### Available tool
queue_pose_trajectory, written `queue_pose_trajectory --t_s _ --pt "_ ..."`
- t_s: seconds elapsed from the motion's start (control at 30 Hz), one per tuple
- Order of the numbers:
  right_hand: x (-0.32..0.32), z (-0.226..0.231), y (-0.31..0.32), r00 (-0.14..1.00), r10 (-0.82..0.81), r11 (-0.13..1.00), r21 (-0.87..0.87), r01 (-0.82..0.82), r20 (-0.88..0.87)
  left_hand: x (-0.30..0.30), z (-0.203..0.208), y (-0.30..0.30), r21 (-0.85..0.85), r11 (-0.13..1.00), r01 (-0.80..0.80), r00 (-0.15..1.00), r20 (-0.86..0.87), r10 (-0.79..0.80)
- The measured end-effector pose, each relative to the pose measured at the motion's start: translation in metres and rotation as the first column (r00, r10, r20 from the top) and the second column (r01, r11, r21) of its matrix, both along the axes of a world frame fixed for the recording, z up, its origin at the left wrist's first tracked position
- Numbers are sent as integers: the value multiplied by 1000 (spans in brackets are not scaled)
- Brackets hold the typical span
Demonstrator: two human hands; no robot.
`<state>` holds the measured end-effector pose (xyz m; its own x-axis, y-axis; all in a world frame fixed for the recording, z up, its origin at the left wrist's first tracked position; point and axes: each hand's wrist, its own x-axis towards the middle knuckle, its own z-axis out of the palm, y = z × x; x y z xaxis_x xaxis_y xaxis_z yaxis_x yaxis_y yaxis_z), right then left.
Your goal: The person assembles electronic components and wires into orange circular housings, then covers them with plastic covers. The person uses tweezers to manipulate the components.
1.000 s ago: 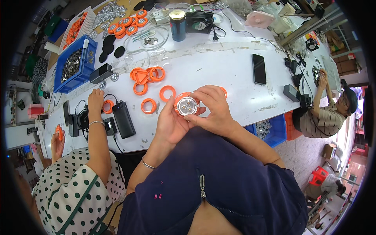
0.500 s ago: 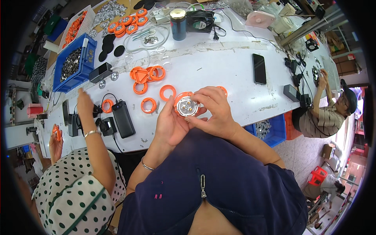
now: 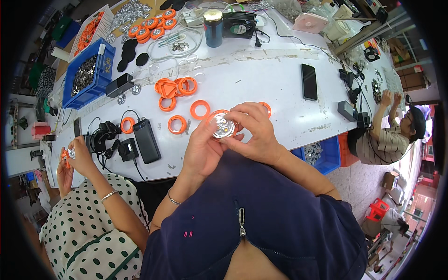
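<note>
We see the thumb of the left hand point(image 3: 203, 148) moved onto the silver disc point(image 3: 227, 125). Its fingers and the right hand point(image 3: 257, 129) hold disc and orange frame point(image 3: 215, 112) over the table point(image 3: 261, 81); beyond lie loose rings point(image 3: 192, 111).

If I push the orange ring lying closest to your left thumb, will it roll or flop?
The orange ring lies flat on the table, so it would probably slide, not roll. Its big open middle suggests it's light. Its neat round rim looks stiff, so likely not floppy.
</note>
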<state>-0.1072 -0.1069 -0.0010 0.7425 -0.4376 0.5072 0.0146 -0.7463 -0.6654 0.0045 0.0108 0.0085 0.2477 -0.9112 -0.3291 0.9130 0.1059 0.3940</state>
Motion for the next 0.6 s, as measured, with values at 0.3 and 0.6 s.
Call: queue_pose_trajectory --t_s 0.3,0.6 --pt "-5 10 2 997 45 974 217 -57 63 -4 17 1 86 996 17 976 214 -35" --pt "-15 24 10 993 119 520 852 -63 1 -9 16 5 14 1000 20 942 334 -24"
